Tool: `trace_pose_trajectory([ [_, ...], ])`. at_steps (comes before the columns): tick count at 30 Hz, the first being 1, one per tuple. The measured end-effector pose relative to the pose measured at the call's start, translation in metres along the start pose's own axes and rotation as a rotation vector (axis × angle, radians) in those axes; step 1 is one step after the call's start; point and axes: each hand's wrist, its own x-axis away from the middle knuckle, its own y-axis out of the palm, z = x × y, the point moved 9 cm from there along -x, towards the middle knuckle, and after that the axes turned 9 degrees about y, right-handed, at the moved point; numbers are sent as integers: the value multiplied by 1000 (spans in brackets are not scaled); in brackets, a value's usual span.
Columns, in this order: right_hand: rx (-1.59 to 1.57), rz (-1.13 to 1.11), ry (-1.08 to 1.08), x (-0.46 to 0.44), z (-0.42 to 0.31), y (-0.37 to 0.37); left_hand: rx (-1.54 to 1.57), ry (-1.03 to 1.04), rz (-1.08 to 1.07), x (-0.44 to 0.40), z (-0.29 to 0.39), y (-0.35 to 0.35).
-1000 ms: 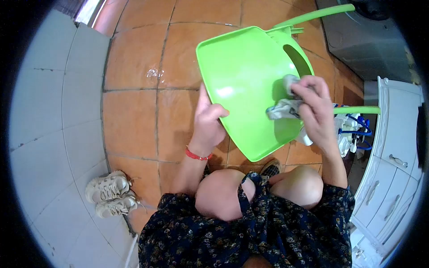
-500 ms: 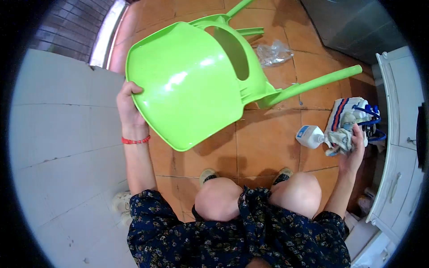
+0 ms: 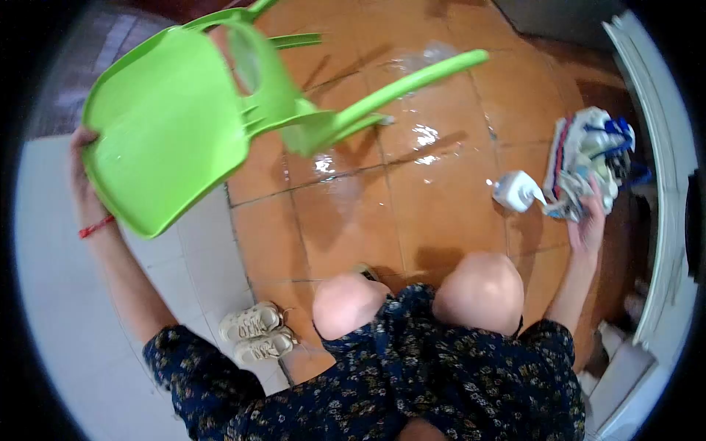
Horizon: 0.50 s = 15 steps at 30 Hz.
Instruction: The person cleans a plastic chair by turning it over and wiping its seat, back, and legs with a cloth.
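A small green plastic chair [image 3: 173, 121] is held up at the left, its seat facing me and its legs pointing up and to the right. My left hand [image 3: 84, 165] is closed on the seat's left edge, with a red bracelet at the wrist. On the right, my right hand [image 3: 590, 220] is closed on a crumpled whitish cloth [image 3: 565, 202]. Just left of the cloth is a white bottle [image 3: 517, 191] with a label. Behind my right hand stands a striped bag [image 3: 588, 140] with blue handles and several things in it.
Orange floor tiles [image 3: 434, 213] look wet and shiny in the middle. Clear plastic [image 3: 426, 57] lies near the chair's leg. Beige shoes [image 3: 257, 334] sit by the tiled wall [image 3: 66, 272] at the left. A white cabinet [image 3: 665, 242] borders the right side.
The chair has moved left in my left hand, away from my lap. My right hand has gone from the chair's seat to the right, beside the bag, with the cloth still in it.
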Motion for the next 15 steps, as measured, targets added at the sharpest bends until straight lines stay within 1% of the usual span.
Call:
trace_pose_trajectory([
  [1, 47, -41, 6, 0, 4, 2, -8, 31, 68, 19, 6, 27],
  [2, 148, 0, -31, -2, 6, 3, -64, 59, 77, -18, 9, -34],
  [3, 168, 50, -43, 2, 4, 12, -221, 67, 50, 18, 11, 19],
  [4, 231, 80, -112, 3, -1, 24, -254, 58, 119, 18, 16, 9],
  [5, 237, 91, -161, 1, -2, 28, -241, 81, 202, 22, 17, -2],
  [6, 219, 116, -152, 1, -3, 21, -232, 32, 145, -14, 17, -61],
  [7, 226, 152, -117, -2, 0, 23, -258, 35, 197, -8, 19, -74],
  [9, 478, 125, -208, -11, 3, 23, -221, 27, 274, 16, 12, -72],
  [10, 665, 108, -338, -10, 1, 33, -152, 18, 303, 38, 1, -66],
  [12, 1038, 55, -601, -6, -1, 65, -85, 28, 280, 51, -17, -98],
  [13, 1187, 90, -605, -11, 3, 73, -65, 39, 280, 52, -16, -107],
  [14, 1340, 99, -632, -9, 7, 85, -66, 159, 215, 98, -23, -48],
  [15, 1486, 88, -667, -7, 15, 101, -166, 275, 304, 95, -38, -125],
])
